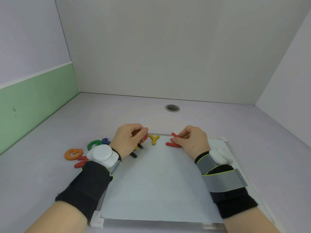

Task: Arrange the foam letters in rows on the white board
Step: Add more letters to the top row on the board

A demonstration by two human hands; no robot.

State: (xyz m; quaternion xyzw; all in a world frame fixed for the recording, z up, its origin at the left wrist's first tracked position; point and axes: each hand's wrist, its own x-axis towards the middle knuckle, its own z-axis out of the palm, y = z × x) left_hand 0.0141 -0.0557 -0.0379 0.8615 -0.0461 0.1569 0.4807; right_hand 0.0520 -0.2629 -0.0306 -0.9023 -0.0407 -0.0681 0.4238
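On the pale counter [50, 165], left of the board, an orange foam letter G [73, 154] lies flat. Just beside it is a red foam letter [81, 162], partly hidden by the left wrist. Behind these lie a green curved foam letter [93, 144] and a blue foam letter [105, 140], of which only a tip shows.

The left hand [130, 140] hovers over the far left corner of the white board [159, 182]. Its grip is curled tight round a small red foam piece [146, 130], whose shape cannot be told. Yellow and black foam bits [138, 147] lie under that hand.

A yellow foam letter Y [154, 139] lies flat on the board's far edge, between the hands. The right hand [193, 140] holds its grip narrow, pinching a red angular foam letter [174, 140] on the board.
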